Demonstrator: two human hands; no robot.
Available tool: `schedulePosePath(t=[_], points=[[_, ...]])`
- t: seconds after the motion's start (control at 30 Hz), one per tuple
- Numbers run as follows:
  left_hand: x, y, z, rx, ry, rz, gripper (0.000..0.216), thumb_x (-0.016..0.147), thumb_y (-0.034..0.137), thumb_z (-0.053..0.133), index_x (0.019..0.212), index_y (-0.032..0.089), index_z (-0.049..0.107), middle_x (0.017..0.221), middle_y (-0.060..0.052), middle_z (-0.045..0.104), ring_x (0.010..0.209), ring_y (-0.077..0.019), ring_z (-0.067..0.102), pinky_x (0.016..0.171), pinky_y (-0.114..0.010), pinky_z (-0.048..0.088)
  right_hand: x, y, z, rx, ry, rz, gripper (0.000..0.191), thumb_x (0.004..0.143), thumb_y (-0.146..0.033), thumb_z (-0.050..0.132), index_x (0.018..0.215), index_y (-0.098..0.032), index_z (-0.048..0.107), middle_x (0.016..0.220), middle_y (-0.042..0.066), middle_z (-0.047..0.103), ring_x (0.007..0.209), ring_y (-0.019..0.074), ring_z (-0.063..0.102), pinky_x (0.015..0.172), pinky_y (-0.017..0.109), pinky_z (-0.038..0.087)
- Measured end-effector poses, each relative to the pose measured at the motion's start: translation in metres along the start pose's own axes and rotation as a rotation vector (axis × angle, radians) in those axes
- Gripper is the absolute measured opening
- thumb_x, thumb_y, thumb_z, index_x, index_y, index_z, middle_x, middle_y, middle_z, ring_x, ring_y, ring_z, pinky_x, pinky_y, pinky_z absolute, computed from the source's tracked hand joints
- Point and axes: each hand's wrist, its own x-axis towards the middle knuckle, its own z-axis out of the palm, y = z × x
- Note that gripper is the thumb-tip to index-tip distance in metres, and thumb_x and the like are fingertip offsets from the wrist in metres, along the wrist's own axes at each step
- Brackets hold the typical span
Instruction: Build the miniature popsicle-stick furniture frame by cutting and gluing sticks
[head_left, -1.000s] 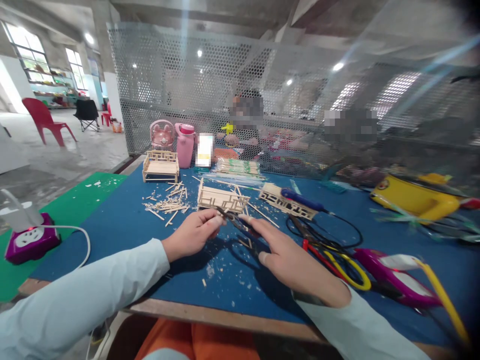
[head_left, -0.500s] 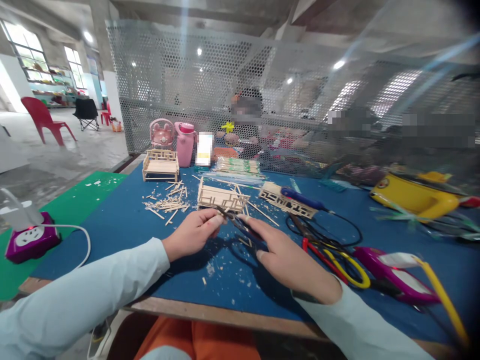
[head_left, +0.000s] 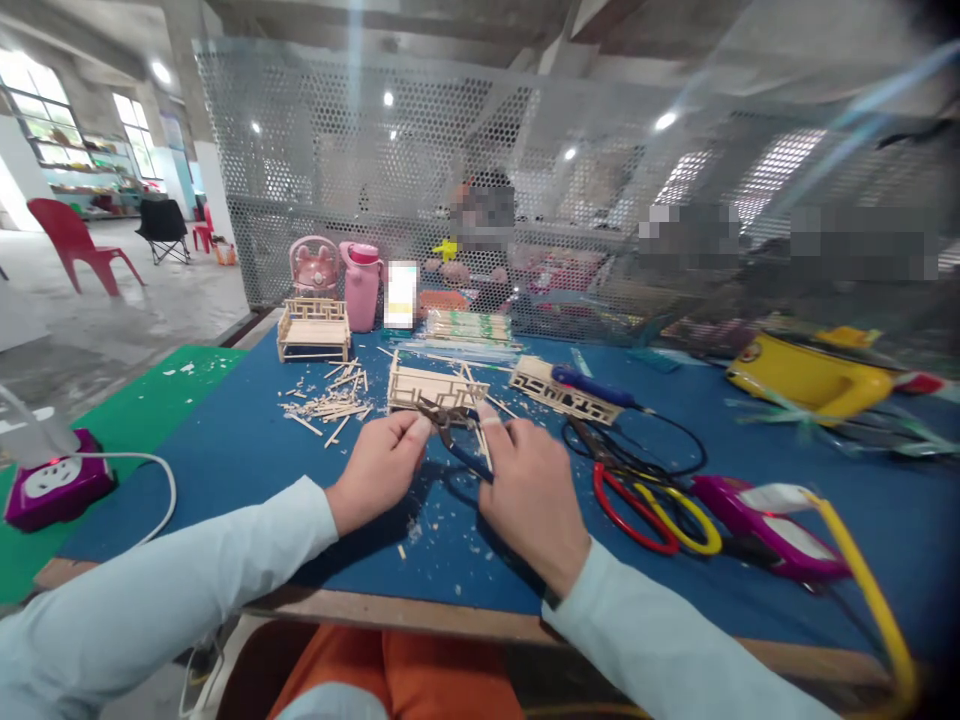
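My right hand point(head_left: 534, 495) is closed around the dark blue handles of a pair of pliers point(head_left: 472, 460). The pliers' dark jaws point left and reach the fingertips of my left hand point(head_left: 381, 462). That hand is closed in a pinch; what it holds is too small or hidden to make out. Just behind the jaws stands a small wooden model of furniture point(head_left: 435, 385), partly covered by the pliers and my right fingers. A heap of short wooden sticks point(head_left: 337, 405) lies beyond my left hand.
A finished-looking wooden model bench point(head_left: 315, 335), a pink bottle point(head_left: 362, 290) and a phone point(head_left: 401, 295) stand at the back. Rightward are a blue-handled soldering-type tool point(head_left: 596, 390), red-handled scissors point(head_left: 630, 520), a purple power strip point(head_left: 772, 530) and a yellow pot point(head_left: 810, 375). A person sits behind the mesh screen point(head_left: 300, 150).
My right hand has turned and moved slightly left, swinging the pliers so the jaws open more sideways toward my left fingertips. The whole view has shifted a little.
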Motion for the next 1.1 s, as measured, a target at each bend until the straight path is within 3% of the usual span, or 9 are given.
schedulePosePath(t=[0.1,0.2,0.33,0.4,0.53,0.7,0.87,1.0,1.1], points=[[0.001,0.003,0.002,-0.037,-0.003,-0.037,0.036,0.089,0.033,0.037,0.057,0.018,0.042,0.051,0.005,0.043,0.052,-0.0097,0.041,0.055,-0.023,0.031,0.003,0.003,-0.002,0.046,0.004,0.038,0.062,0.063,-0.008,0.047,0.124,-0.007,0.052,0.093,0.017,0.058,0.090,0.0323,0.054,0.077,0.047,0.046],[0.003,0.001,0.000,-0.087,-0.107,0.029,0.037,0.090,0.035,0.037,0.058,0.018,0.044,0.054,0.004,0.046,0.054,-0.0095,0.042,0.059,-0.023,0.033,0.000,0.009,-0.005,0.435,-0.142,0.068,0.062,0.060,-0.008,0.044,0.122,-0.014,0.054,0.100,0.012,0.061,0.093,0.0265,0.056,0.084,0.042,0.046],[0.007,-0.003,-0.004,-0.236,-0.201,0.005,0.031,0.089,0.039,0.041,0.071,0.017,0.052,0.057,0.004,0.049,0.055,-0.0091,0.041,0.058,-0.023,0.035,-0.005,0.026,-0.016,0.977,-0.329,0.252,0.053,0.059,-0.012,0.042,0.109,-0.018,0.059,0.087,0.004,0.064,0.075,0.0188,0.060,0.068,0.032,0.050],[0.008,-0.004,-0.004,-0.358,-0.222,-0.064,0.028,0.088,0.040,0.044,0.076,0.016,0.052,0.060,0.003,0.052,0.054,-0.0083,0.042,0.057,-0.022,0.035,-0.009,0.039,-0.025,0.911,-0.279,0.334,0.053,0.059,-0.015,0.045,0.110,-0.018,0.059,0.089,0.005,0.065,0.078,0.0199,0.062,0.072,0.032,0.050],[0.007,-0.005,0.000,-0.547,-0.223,-0.192,0.020,0.087,0.035,0.051,0.089,0.016,0.052,0.067,0.003,0.056,0.053,-0.0059,0.043,0.054,-0.019,0.036,-0.025,0.062,-0.032,0.325,-0.271,0.324,0.057,0.066,-0.022,0.052,0.123,-0.018,0.056,0.108,0.011,0.065,0.100,0.0280,0.061,0.088,0.040,0.047],[0.004,-0.007,0.003,-0.621,-0.269,-0.215,0.028,0.080,0.027,0.064,0.102,0.014,0.053,0.080,-0.001,0.064,0.059,-0.0053,0.052,0.059,-0.020,0.043,-0.037,0.072,-0.003,-0.104,-0.281,0.296,0.055,0.082,-0.044,0.049,0.120,-0.006,0.058,0.103,0.023,0.065,0.099,0.0369,0.062,0.084,0.049,0.048],[0.005,-0.004,0.001,-0.644,-0.241,-0.371,0.023,0.075,0.027,0.070,0.087,0.013,0.057,0.077,-0.004,0.067,0.066,-0.0086,0.062,0.063,-0.022,0.047,-0.023,0.065,-0.007,-0.159,-0.135,0.216,0.047,0.082,-0.051,0.052,0.101,-0.010,0.067,0.108,0.020,0.066,0.102,0.0348,0.062,0.084,0.046,0.049],[0.007,-0.003,-0.002,-0.651,-0.248,-0.451,0.025,0.075,0.035,0.069,0.077,0.012,0.059,0.074,-0.005,0.067,0.062,-0.0083,0.061,0.055,-0.019,0.045,-0.036,0.039,-0.053,-0.018,-0.179,0.130,0.051,0.090,-0.049,0.035,0.053,-0.023,0.059,0.055,0.005,0.063,0.052,0.0224,0.061,0.051,0.036,0.046],[0.006,-0.005,-0.004,-0.745,-0.202,-0.478,0.025,0.070,0.033,0.072,0.080,0.012,0.064,0.074,-0.002,0.063,0.062,-0.0070,0.057,0.055,-0.017,0.045,-0.062,0.020,-0.042,0.307,-0.172,-0.073,0.039,0.090,-0.046,0.041,0.068,-0.027,0.066,0.065,0.004,0.066,0.064,0.0188,0.063,0.060,0.031,0.050]])
